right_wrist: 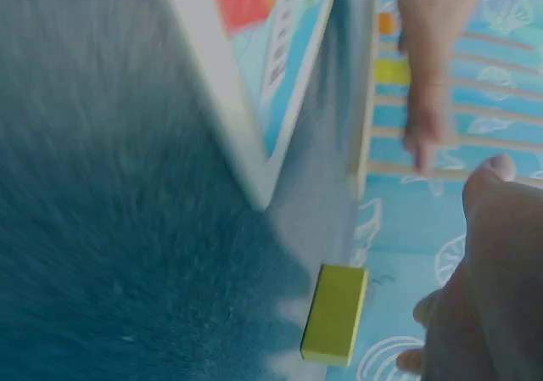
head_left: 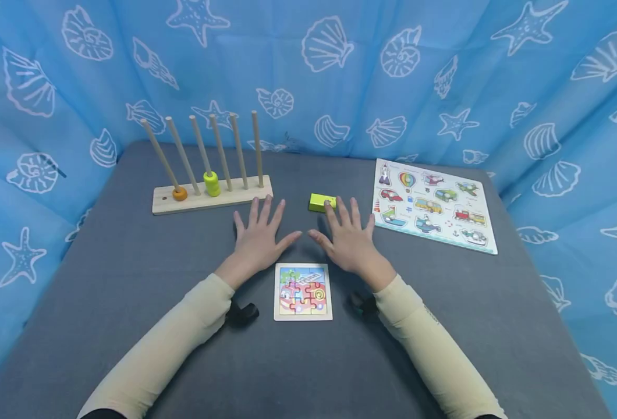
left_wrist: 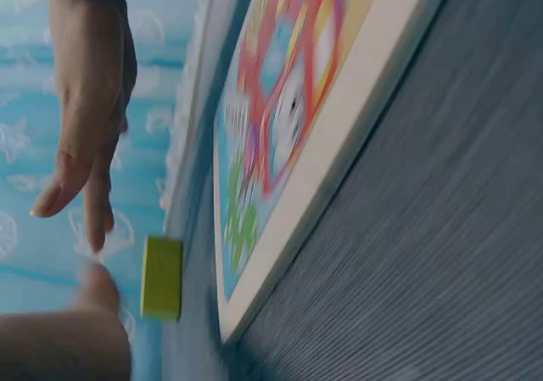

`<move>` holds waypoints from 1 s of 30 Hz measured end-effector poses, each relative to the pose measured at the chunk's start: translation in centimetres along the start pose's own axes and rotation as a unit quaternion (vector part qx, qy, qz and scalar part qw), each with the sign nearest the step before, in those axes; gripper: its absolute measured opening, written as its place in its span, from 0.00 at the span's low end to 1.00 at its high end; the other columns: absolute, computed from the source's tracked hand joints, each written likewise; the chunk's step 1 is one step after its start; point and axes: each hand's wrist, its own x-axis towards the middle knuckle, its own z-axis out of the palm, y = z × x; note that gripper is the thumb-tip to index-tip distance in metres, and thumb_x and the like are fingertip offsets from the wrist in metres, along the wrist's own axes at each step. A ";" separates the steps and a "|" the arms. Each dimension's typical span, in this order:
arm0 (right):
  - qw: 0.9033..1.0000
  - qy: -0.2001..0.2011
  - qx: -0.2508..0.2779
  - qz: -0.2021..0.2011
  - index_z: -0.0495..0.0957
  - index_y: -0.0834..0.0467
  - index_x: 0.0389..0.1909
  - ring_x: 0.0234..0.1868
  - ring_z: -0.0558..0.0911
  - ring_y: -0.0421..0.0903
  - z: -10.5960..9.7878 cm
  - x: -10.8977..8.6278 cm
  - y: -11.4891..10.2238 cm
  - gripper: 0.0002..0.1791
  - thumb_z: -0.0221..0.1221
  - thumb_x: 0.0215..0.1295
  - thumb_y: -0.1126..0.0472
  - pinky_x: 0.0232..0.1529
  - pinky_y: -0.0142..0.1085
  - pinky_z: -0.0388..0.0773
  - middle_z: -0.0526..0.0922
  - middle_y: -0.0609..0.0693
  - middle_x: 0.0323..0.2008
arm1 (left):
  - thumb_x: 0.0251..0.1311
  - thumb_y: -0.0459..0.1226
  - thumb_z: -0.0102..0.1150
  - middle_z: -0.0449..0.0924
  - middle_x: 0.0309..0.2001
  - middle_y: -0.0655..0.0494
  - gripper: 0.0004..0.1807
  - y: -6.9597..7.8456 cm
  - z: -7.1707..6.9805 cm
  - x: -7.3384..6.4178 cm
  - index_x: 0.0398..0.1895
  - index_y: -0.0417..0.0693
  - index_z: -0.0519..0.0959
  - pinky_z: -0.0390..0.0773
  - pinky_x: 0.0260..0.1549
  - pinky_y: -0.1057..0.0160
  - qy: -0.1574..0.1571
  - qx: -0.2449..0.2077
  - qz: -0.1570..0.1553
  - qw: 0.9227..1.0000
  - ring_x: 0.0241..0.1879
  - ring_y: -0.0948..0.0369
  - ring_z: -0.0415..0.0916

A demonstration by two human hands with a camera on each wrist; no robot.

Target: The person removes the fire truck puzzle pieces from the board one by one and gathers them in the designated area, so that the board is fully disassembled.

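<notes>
My left hand [head_left: 258,240] is spread with straight fingers above the table, holding nothing. Beside it, my right hand [head_left: 351,244] is spread the same way, its fingertips close to a yellow-green block [head_left: 319,202]. In the head view the index fingertip overlaps the block's right end; the right wrist view shows the block [right_wrist: 335,315] apart from the hand. Between the forearms lies a small square jigsaw puzzle [head_left: 303,292] in a pale frame, its pieces fitted together. The left wrist view shows the puzzle's frame [left_wrist: 339,160] close up.
At the back left stands a wooden peg board [head_left: 214,200] with several upright rods, an orange bead [head_left: 180,193] and yellow-green beads [head_left: 211,184]. A vehicle picture board [head_left: 434,203] lies at the back right. A blue shell-patterned curtain [head_left: 308,75] hangs behind the grey table [head_left: 156,279].
</notes>
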 end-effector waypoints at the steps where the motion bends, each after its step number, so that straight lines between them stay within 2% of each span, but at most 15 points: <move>1: 1.000 0.004 0.005 -0.012 0.39 0.48 0.77 0.75 0.33 0.60 -0.1 -0.4 0.0 0.48 0.29 0.63 0.23 0.63 0.70 0.34 0.38 0.55 0.77 | 0.63 0.69 0.34 0.33 0.77 0.47 0.46 0.0 0.1 -0.5 0.77 0.57 0.40 0.31 0.65 0.32 -0.004 -0.001 0.005 1.000 0.75 0.45 0.26; 4: 0.998 0.020 0.022 -0.057 0.47 0.50 0.76 0.75 0.42 0.61 -0.1 -2.0 0.0 0.46 0.39 0.65 0.27 0.64 0.68 0.43 0.47 0.57 0.75 | 0.65 0.66 0.37 0.36 0.77 0.46 0.45 0.3 0.7 -2.6 0.77 0.55 0.42 0.34 0.68 0.37 -0.020 -0.012 0.024 0.999 0.75 0.45 0.29; 6: 0.995 0.029 0.034 -0.093 0.56 0.53 0.73 0.72 0.53 0.60 0.1 -3.2 0.0 0.42 0.49 0.65 0.33 0.63 0.65 0.53 0.57 0.58 0.71 | 0.64 0.65 0.40 0.39 0.77 0.45 0.45 0.6 1.1 -4.3 0.77 0.54 0.44 0.36 0.68 0.37 -0.029 -0.022 0.049 0.998 0.75 0.45 0.31; 8: 0.990 0.030 0.059 -0.123 0.65 0.57 0.68 0.65 0.66 0.57 0.4 -4.3 -0.1 0.38 0.57 0.64 0.39 0.61 0.57 0.64 0.68 0.58 0.64 | 0.62 0.66 0.44 0.42 0.76 0.44 0.46 0.8 1.6 -5.9 0.76 0.54 0.48 0.39 0.68 0.38 -0.026 -0.033 0.084 0.996 0.75 0.45 0.34; 10: 0.986 0.025 0.084 -0.142 0.71 0.60 0.62 0.56 0.75 0.52 0.7 -5.2 -0.2 0.32 0.63 0.61 0.47 0.55 0.50 0.72 0.74 0.57 0.55 | 0.59 0.67 0.47 0.46 0.76 0.45 0.47 0.9 2.1 -7.2 0.76 0.55 0.50 0.44 0.68 0.38 -0.017 -0.039 0.122 0.992 0.75 0.45 0.38; 13: 0.981 0.019 0.113 -0.157 0.75 0.61 0.55 0.46 0.78 0.46 1.1 -6.0 -0.2 0.27 0.67 0.58 0.54 0.49 0.42 0.77 0.77 0.54 0.47 | 0.57 0.69 0.47 0.48 0.75 0.47 0.48 1.0 2.8 -8.5 0.76 0.57 0.51 0.48 0.68 0.39 -0.008 -0.046 0.166 0.985 0.75 0.47 0.40; 18: 0.979 0.024 0.106 -0.173 0.77 0.60 0.50 0.43 0.77 0.45 1.8 -6.1 -0.1 0.23 0.68 0.57 0.54 0.46 0.40 0.77 0.76 0.53 0.44 | 0.56 0.70 0.45 0.50 0.75 0.51 0.47 0.6 3.7 -9.1 0.76 0.61 0.52 0.48 0.67 0.39 -0.004 -0.044 0.210 0.977 0.75 0.51 0.43; 22: 0.977 0.021 0.126 -0.169 0.78 0.59 0.48 0.43 0.76 0.46 2.2 -5.9 0.1 0.20 0.68 0.57 0.55 0.47 0.42 0.76 0.76 0.52 0.43 | 0.59 0.69 0.43 0.53 0.74 0.54 0.43 0.5 4.2 -9.1 0.74 0.62 0.57 0.49 0.66 0.38 0.007 -0.033 0.238 0.971 0.74 0.53 0.47; 30: 0.975 0.027 0.169 -0.140 0.78 0.60 0.46 0.41 0.75 0.45 2.9 -5.8 0.0 0.20 0.68 0.56 0.54 0.44 0.42 0.75 0.76 0.51 0.40 | 0.61 0.67 0.44 0.57 0.72 0.55 0.38 0.3 4.3 -9.0 0.71 0.62 0.63 0.50 0.65 0.38 0.014 -0.014 0.244 0.969 0.73 0.52 0.50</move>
